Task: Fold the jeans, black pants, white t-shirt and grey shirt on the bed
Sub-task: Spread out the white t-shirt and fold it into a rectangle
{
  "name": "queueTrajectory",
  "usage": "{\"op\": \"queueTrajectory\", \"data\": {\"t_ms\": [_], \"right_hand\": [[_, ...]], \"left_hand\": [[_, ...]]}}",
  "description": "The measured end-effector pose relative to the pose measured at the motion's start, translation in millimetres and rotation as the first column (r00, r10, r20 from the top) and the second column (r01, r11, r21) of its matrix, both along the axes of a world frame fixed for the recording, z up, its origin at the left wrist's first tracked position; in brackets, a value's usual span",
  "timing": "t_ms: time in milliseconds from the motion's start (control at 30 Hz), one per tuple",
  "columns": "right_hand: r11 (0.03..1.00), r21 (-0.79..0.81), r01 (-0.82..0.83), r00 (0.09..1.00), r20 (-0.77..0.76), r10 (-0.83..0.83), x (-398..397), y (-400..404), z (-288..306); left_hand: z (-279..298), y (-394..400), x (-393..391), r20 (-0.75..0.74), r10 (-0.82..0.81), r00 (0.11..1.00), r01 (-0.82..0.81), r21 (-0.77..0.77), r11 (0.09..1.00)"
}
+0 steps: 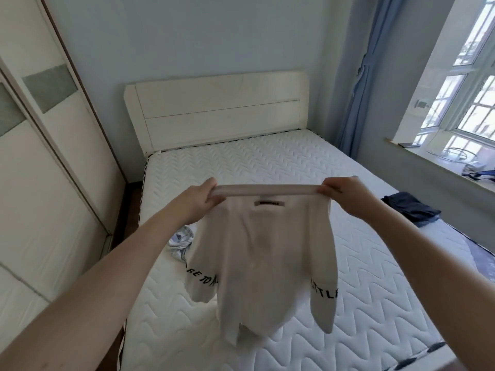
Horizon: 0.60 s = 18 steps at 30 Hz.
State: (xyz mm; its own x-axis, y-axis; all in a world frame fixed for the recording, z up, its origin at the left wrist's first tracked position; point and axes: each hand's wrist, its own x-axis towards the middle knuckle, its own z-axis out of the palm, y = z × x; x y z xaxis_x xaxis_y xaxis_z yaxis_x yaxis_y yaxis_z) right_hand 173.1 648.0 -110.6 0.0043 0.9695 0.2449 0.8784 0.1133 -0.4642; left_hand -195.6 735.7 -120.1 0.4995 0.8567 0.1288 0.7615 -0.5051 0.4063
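Note:
I hold the white t-shirt (262, 253) up in the air over the bed (241, 162), stretched between both hands at its neck edge. My left hand (199, 198) pinches the left end and my right hand (341, 192) pinches the right end. The shirt hangs down with black lettering on both sleeves and a label near the collar. A folded dark garment (412, 210) lies on the mattress at the right edge. A light blue-and-white crumpled garment (180, 241) lies on the left side of the mattress, partly hidden behind the shirt.
A white wardrobe (40, 183) stands close along the left of the bed. The white headboard (217, 111) is at the far end. At the right are a windowsill (442, 159) with small items and a blue curtain (359, 76).

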Motion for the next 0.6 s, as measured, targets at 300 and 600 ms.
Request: {"op": "queueTrajectory", "data": {"t_ms": [300,600], "right_hand": [[0.983,-0.022,0.184,0.942,-0.28,-0.183,99,-27,1],[0.993,-0.12,0.011,0.835,-0.546,-0.076,194,-65,25]], "left_hand": [[35,-42,126,0.255,0.027,0.967,-0.011,-0.067,0.998],[60,-93,237,0.211,-0.012,0.977,-0.011,0.107,0.994]]}}
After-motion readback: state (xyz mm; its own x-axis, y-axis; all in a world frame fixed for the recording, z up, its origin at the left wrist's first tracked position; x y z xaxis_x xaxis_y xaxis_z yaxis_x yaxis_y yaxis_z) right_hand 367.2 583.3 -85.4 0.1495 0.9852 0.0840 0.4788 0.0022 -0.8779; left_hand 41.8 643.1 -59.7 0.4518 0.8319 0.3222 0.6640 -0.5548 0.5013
